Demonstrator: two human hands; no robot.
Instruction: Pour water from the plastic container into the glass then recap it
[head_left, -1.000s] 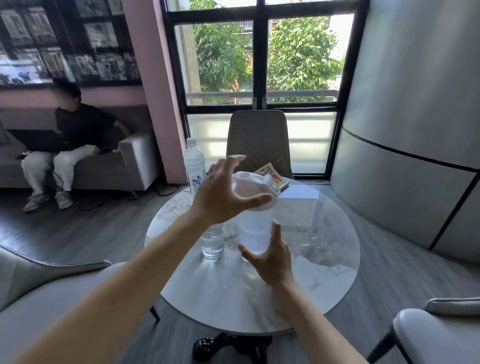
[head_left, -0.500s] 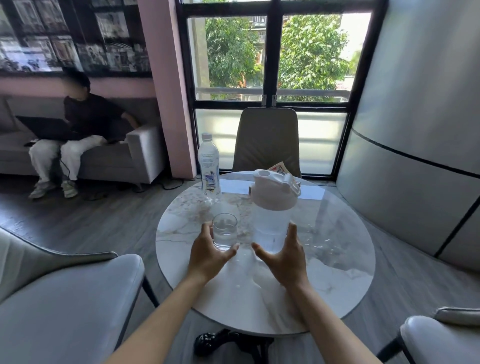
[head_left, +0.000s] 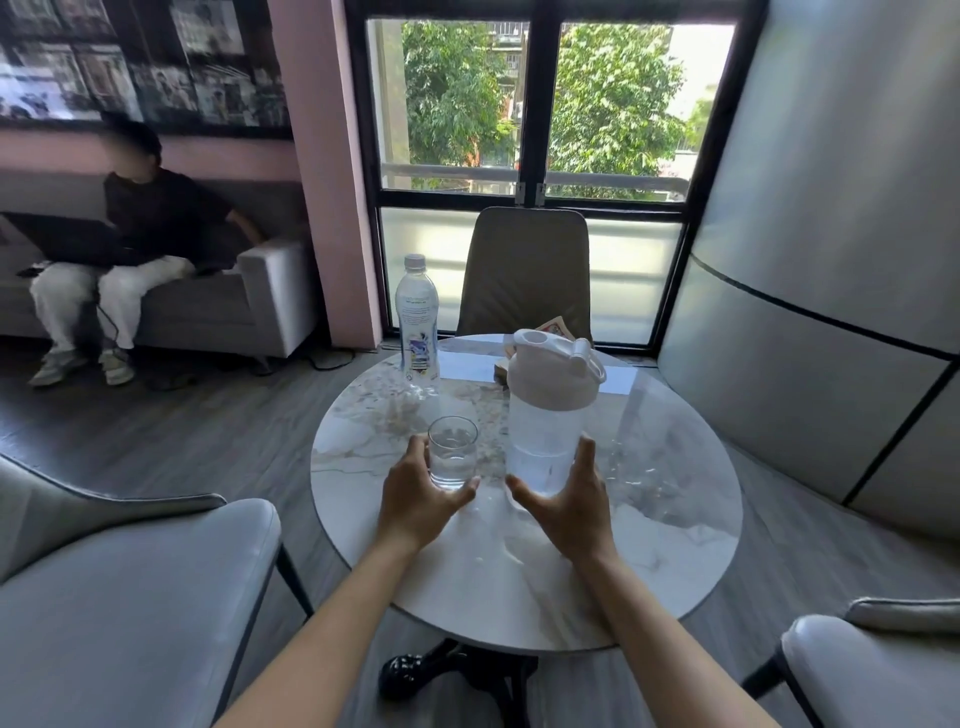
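On the round marble table (head_left: 649, 561) the left hand (head_left: 415, 506) cups loosely around the glass (head_left: 452, 451), thumb and fingers spread at its base, touching or nearly so; I cannot tell if it truly grips. The glass holds water and looks fragile and slick. Just right of it stands the plastic container (head_left: 549, 415), upright, cap on, the right hand (head_left: 571, 506) open around its lower body without squeezing. Half full, it should be fairly heavy; its stiff clear wall at mid-height is the place to hold. A second ago the left hand was raised beside the cap; now it is down at the glass
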